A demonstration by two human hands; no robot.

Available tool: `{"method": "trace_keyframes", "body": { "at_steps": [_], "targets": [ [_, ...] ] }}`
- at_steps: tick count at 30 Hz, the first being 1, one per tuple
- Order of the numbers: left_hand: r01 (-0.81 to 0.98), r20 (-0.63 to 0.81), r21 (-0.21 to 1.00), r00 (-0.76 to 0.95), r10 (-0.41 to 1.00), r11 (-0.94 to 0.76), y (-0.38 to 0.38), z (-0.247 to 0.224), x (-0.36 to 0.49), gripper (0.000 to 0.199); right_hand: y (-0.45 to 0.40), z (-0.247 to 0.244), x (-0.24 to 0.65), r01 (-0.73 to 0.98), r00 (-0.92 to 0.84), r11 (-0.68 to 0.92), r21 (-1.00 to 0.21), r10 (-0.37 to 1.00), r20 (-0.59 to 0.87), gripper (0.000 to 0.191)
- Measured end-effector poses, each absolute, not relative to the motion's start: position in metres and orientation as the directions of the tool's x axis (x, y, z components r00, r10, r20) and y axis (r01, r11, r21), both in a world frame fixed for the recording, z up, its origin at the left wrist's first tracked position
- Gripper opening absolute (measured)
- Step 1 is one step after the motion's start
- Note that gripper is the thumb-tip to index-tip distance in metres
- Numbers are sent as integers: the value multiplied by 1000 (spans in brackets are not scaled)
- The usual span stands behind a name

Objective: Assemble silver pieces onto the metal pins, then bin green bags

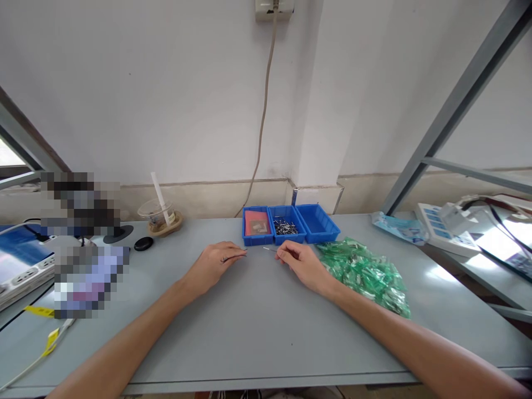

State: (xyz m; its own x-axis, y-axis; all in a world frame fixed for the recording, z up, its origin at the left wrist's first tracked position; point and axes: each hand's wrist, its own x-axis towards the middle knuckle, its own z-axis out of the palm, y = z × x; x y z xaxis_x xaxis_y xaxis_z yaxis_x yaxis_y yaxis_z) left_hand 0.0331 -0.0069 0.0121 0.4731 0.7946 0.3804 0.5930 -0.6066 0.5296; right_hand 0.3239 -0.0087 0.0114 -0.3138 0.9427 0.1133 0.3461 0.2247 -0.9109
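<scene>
My left hand is closed around a slim dark metal tool that looks like tweezers, with two fine tips pointing right. Across a small gap, my right hand pinches a thin metal pin, its pale end pointing left. Both hands are just above the grey table, in front of three blue bins. The middle bin holds many small metal pieces with dark parts. A reddish packet lies in the left bin.
The right blue bin stands beside a heap of green plastic bags. Further right are a light blue packet and a power strip. At left are a plastic cup, a black round lid and cables.
</scene>
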Motion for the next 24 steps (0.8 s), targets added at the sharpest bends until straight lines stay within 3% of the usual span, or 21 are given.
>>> {"method": "trace_keyframes", "body": {
  "at_steps": [14,19,24],
  "targets": [
    [635,310,576,414,856,-515,-7,17,30,35,-9,11,325,355,-337,240,-903,934,116,26],
    [684,280,548,393,876,-482,-6,17,30,41,-9,12,326,367,-328,230,-901,939,106,26],
    [669,339,495,440,832,-555,-1,11,25,43,-10,14,326,358,-328,222,-907,939,100,27]
  ]
}}
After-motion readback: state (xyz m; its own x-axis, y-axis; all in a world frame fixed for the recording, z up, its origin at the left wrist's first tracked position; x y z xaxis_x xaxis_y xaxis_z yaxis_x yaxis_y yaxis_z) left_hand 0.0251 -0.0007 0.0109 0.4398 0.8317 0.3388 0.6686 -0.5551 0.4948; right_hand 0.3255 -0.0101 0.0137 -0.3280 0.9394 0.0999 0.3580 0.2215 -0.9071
